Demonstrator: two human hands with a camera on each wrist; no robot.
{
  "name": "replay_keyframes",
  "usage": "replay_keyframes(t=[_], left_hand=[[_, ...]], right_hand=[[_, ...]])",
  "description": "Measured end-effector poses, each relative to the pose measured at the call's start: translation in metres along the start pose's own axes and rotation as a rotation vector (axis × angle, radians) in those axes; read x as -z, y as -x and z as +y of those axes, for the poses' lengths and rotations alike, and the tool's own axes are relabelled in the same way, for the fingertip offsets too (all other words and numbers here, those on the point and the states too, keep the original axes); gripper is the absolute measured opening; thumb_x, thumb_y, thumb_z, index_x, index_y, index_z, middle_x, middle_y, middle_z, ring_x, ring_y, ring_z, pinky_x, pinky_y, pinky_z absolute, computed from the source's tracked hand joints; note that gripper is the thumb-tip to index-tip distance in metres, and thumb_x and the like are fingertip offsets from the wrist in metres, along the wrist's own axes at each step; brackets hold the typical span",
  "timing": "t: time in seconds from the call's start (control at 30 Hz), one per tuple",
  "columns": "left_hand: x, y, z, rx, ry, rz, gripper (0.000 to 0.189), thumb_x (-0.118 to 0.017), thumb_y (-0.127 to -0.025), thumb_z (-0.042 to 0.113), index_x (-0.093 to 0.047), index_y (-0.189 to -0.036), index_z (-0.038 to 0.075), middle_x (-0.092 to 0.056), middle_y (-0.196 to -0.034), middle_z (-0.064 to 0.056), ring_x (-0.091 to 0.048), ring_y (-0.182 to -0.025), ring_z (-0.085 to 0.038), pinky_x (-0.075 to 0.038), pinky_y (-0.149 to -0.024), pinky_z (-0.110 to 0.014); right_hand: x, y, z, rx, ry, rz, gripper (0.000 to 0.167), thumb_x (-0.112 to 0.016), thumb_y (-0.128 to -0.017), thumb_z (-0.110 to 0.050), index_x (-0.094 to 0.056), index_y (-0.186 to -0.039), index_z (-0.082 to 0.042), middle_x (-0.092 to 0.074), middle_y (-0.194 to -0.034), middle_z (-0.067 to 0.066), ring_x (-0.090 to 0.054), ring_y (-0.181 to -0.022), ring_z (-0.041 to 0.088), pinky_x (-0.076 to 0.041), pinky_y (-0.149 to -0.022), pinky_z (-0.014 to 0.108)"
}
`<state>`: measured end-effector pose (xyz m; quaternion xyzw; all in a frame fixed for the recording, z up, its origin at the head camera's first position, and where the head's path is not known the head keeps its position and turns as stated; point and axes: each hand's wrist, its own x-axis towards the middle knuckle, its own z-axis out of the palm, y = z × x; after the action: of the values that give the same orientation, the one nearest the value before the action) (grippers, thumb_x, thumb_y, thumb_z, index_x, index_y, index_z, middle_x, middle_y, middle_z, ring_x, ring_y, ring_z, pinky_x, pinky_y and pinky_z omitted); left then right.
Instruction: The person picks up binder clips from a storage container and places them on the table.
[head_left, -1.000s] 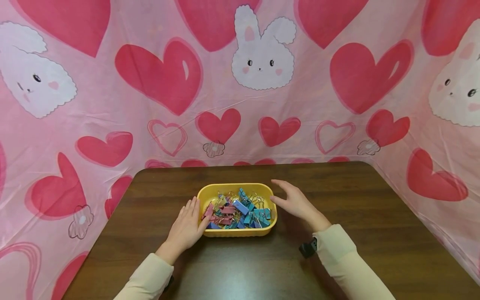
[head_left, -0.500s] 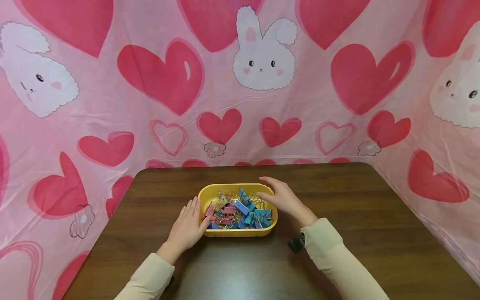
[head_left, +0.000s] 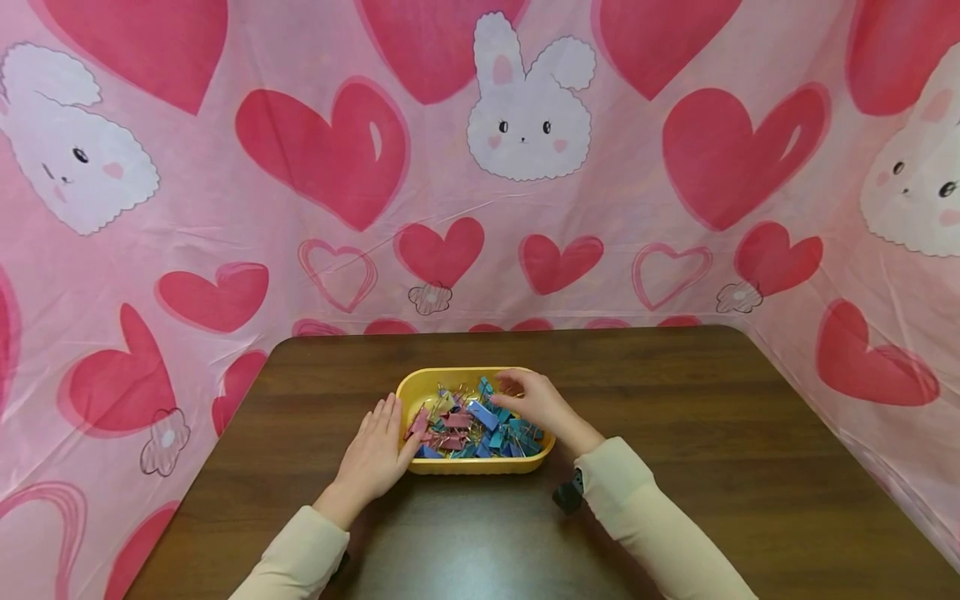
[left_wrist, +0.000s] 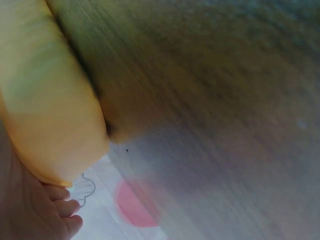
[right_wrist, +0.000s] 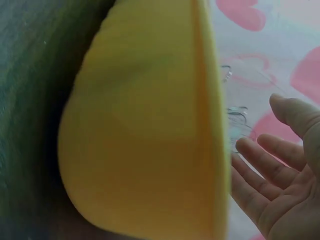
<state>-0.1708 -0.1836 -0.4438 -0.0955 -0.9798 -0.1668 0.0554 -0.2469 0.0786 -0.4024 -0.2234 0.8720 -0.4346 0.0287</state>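
Note:
A yellow oval bin point(head_left: 480, 468) holds a heap of binder clips point(head_left: 455, 420) in pink, blue, teal and yellow. Straight fingers of my left hand point(head_left: 371, 454) lie against the bin's left end, with the thumb along its front left rim. That hand point(left_wrist: 37, 210) shows beside the bin's wall point(left_wrist: 55, 100) in the left wrist view. Over the right part of the heap hovers my right hand point(head_left: 540, 404), fingers loosely bent. In the right wrist view nothing is between the thumb and fingers of this hand point(right_wrist: 287, 175); wire clip handles point(right_wrist: 237, 112) poke above the bin's rim.
The bin stands on a dark brown wooden table point(head_left: 660, 400) with rounded far corners. Behind it and at both sides hangs a pink cloth point(head_left: 480, 200) printed with hearts and rabbits. A small black device point(head_left: 568, 493) is strapped at the right wrist.
My right hand has moved left, from beside the bin's right end to over the clips, and its fingers have lowered. The left hand stays at the bin's left end.

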Motion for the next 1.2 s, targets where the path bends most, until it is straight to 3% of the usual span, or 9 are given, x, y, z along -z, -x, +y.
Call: replay_keyframes(t=[0.2, 0.53, 0.7, 0.93, 1.2], left_hand=[[0.000, 0.000, 0.000, -0.002, -0.004, 0.003, 0.074, -0.043, -0.093, 0.045, -0.024, -0.142, -0.007, -0.022, -0.147, -0.023, -0.018, -0.134, -0.037, -0.013, -0.108, -0.047], [0.000, -0.001, -0.001, -0.009, 0.002, 0.009, 0.074, -0.042, -0.093, 0.047, -0.025, -0.141, -0.007, -0.023, -0.146, -0.023, -0.019, -0.134, -0.037, -0.014, -0.108, -0.047], [0.000, -0.001, -0.001, -0.004, -0.001, 0.002, 0.075, -0.042, -0.093, 0.047, -0.025, -0.141, -0.007, -0.023, -0.146, -0.023, -0.019, -0.134, -0.037, -0.015, -0.108, -0.047], [0.001, -0.001, -0.001, -0.001, 0.003, -0.008, 0.075, -0.041, -0.093, 0.048, -0.024, -0.142, -0.006, -0.022, -0.147, -0.022, -0.018, -0.134, -0.037, -0.014, -0.108, -0.047], [0.001, -0.001, 0.000, 0.007, -0.005, -0.014, 0.075, -0.042, -0.093, 0.048, -0.023, -0.142, -0.006, -0.021, -0.147, -0.022, -0.017, -0.134, -0.037, -0.013, -0.108, -0.047]], right_hand=[[-0.011, -0.004, 0.004, -0.001, -0.020, -0.013, 0.032, -0.067, -0.083, -0.010, -0.062, -0.111, 0.005, -0.064, -0.090, 0.006, -0.059, -0.083, 0.021, -0.050, -0.078, 0.035], [-0.018, -0.007, 0.005, -0.011, 0.051, 0.007, 0.017, -0.066, -0.083, -0.008, -0.069, -0.098, 0.000, -0.065, -0.086, 0.003, -0.059, -0.078, 0.016, -0.051, -0.075, 0.033], [-0.020, -0.008, 0.005, -0.010, 0.071, 0.020, 0.017, -0.066, -0.083, -0.008, -0.070, -0.099, -0.001, -0.064, -0.082, 0.000, -0.056, -0.074, 0.014, -0.050, -0.070, 0.030], [-0.018, -0.008, 0.004, -0.042, 0.033, 0.000, 0.020, -0.062, -0.085, -0.004, -0.069, -0.104, -0.001, -0.063, -0.082, 0.003, -0.056, -0.062, 0.012, -0.050, -0.056, 0.024], [-0.014, -0.007, 0.003, -0.087, -0.009, 0.010, 0.014, -0.061, -0.084, -0.001, -0.069, -0.095, 0.002, -0.064, -0.083, 0.006, -0.060, -0.063, 0.013, -0.053, -0.060, 0.027]])
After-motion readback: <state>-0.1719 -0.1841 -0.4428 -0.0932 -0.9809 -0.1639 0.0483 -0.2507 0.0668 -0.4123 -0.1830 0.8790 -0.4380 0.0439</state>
